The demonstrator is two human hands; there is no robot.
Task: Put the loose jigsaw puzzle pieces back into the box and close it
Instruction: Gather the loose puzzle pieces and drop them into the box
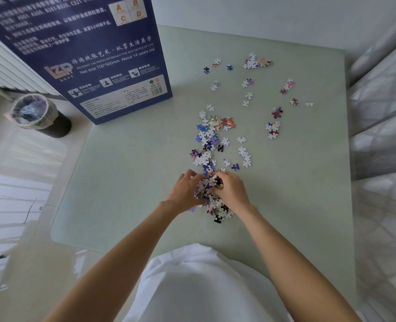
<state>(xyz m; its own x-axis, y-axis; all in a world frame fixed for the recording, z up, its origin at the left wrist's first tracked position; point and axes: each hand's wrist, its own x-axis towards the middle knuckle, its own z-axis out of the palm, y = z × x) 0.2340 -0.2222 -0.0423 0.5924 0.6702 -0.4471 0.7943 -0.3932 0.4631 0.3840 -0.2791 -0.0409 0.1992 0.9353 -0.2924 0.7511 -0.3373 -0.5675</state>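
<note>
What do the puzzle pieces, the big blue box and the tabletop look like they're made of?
Puzzle pieces: likely thin cardboard, with plain white backs and printed colour fronts.
Blue box: printed cardboard, it seems, with a slight sheen and crisp folded edges.
Tabletop: a smooth pale green surface with a soft sheen, maybe glass or laminate; the view leaves that open.

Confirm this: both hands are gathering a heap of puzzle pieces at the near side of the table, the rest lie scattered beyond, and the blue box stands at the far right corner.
Not quite. The blue box stands at the far left corner, as the head view shows. The rest holds: left hand and right hand gather the heap of puzzle pieces on the table, with scattered pieces beyond.
</note>
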